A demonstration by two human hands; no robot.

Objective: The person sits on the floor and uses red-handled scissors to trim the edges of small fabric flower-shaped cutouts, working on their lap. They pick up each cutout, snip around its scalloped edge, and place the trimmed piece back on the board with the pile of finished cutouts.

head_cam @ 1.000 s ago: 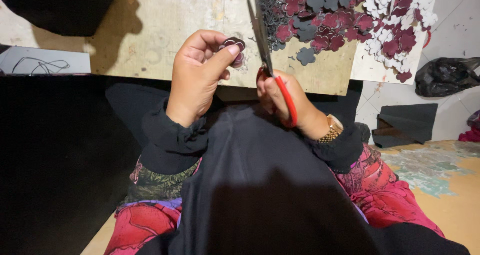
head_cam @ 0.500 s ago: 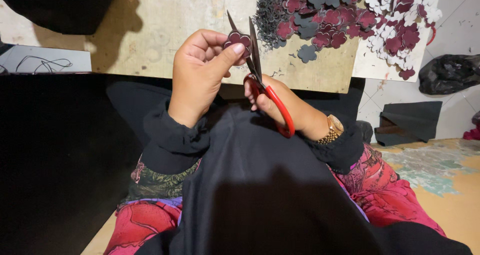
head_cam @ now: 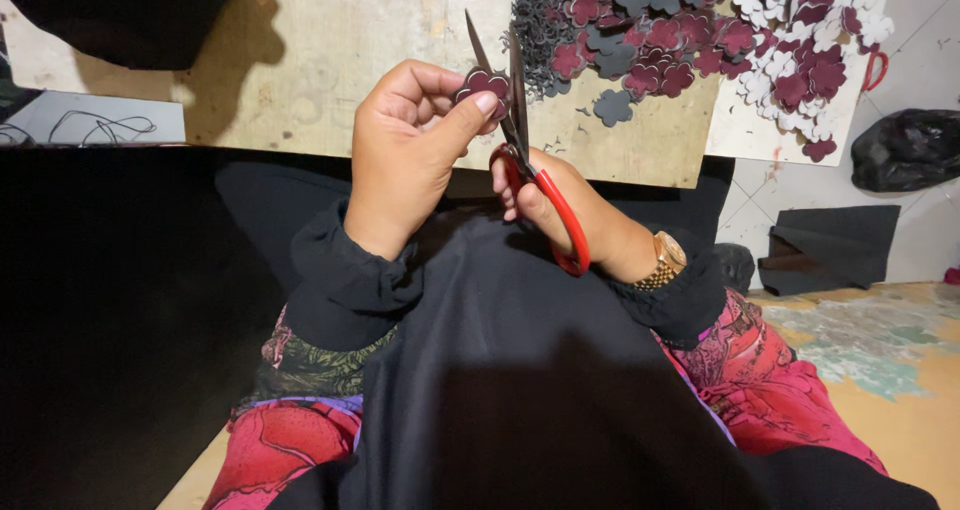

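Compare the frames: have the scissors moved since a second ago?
Yes. The scissors swung left, away from the pile of cutouts, to the flower piece in the left hand.

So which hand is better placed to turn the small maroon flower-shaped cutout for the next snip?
Left, probably. The left hand pinches the small maroon flower-shaped cutout at its fingertips, free to rotate it. The right hand is occupied gripping the red-handled scissors, whose blades stand open around the cutout.

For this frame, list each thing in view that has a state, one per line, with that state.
left hand: shut on the maroon flower cutout, pinched at the fingertips
right hand: shut on the red-handled scissors
maroon flower cutout: held up, between the blades
red-handled scissors: blades open, pointing away from the person
pile of cutouts: loose, heaped on the wooden board
black bag: crumpled on the floor
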